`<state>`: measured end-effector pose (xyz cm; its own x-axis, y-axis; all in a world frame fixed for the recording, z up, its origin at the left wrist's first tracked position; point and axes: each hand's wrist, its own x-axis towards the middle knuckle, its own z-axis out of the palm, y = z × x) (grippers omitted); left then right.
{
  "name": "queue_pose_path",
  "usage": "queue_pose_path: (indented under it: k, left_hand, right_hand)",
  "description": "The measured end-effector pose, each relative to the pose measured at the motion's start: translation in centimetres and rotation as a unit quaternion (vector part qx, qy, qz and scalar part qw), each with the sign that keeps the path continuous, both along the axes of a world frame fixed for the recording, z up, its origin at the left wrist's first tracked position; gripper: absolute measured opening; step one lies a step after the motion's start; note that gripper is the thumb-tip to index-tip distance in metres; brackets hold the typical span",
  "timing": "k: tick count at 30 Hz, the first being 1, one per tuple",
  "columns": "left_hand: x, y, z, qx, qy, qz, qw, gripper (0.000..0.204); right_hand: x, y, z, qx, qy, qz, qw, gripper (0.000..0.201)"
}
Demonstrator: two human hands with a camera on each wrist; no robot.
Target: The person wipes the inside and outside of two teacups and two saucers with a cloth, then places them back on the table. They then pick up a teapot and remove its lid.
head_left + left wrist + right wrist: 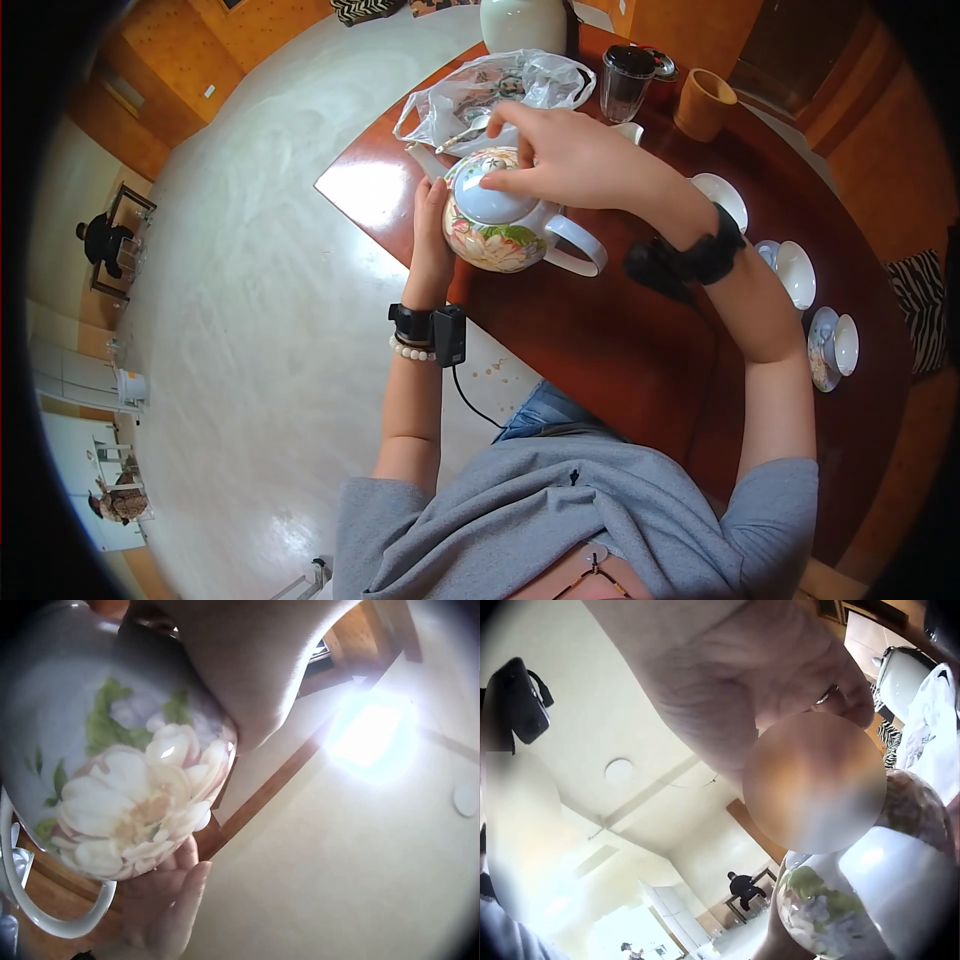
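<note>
A round white teapot (490,235) with painted flowers is held up near the table corner. Its spout points to the back left, its handle to the right. My left hand (432,235) holds its left side, the thumb on the near face. Over the top, my right hand (565,155) reaches across with thumb and index finger spread apart. The thumb overlaps the pale blue lid (485,205) beside its knob; the other fingers are hidden. In the left wrist view, a large painted flower (127,799) fills the pot's side. Just behind the pot lies a small spoon (462,133) by a clear plastic bag (430,115).
On the dark red table (620,330) stand a black-lidded clear jar (625,90), a wooden cup (703,105) and a large pale vessel (520,25). Several cups line the right side, including a white cup (796,275). A seated person (103,245) is far left.
</note>
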<state>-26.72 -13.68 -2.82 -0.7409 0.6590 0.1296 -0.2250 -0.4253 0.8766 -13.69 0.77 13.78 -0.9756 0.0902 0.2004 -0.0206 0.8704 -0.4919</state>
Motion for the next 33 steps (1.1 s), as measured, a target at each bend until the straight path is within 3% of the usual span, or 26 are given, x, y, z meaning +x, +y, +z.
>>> queue_pose_path:
  k: [6, 12, 19, 22, 25, 27, 30, 33]
  left_hand:
    - [-0.4, 0.1, -0.5, 0.006, 0.005, 0.003, 1.000, 0.058]
    - [-0.7, 0.2, -1.0, 0.013, -0.005, 0.009, 1.000, 0.056]
    - [0.0, 0.1, -0.2, 0.003, 0.010, -0.001, 1.000, 0.055]
    - [0.2, 0.1, 0.0, 0.012, 0.010, -0.009, 1.000, 0.055]
    - [1.2, -0.1, 1.5, 0.004, 0.030, -0.031, 0.999, 0.059]
    - [1.9, -0.1, 2.1, -0.003, 0.051, -0.011, 0.999, 0.063]
    - [1.0, -0.8, 1.4, -0.040, 0.082, -0.007, 0.996, 0.072]
    - [0.2, -1.8, 2.5, -0.152, 0.084, 0.026, 0.984, 0.081]
  right_hand:
    - [-3.3, 0.2, -1.2, 0.085, -0.006, 0.075, 0.994, 0.032]
    - [-3.0, 0.4, -1.4, 0.015, 0.090, 0.113, 0.989, 0.023]
    - [0.1, 1.1, 1.7, -0.095, 0.134, 0.012, 0.986, 0.019]
    - [0.1, 3.0, -0.1, -0.261, 0.235, -0.002, 0.936, 0.023]
    - [1.4, 3.8, -1.3, -0.396, 0.331, -0.046, 0.855, 0.023]
    - [2.4, 4.1, -1.8, -0.497, 0.352, -0.052, 0.791, 0.021]
    - [2.6, 4.9, -2.5, -0.659, 0.361, -0.002, 0.660, 0.018]
    - [3.3, 5.8, -2.8, -0.711, 0.355, 0.024, 0.607, 0.016]
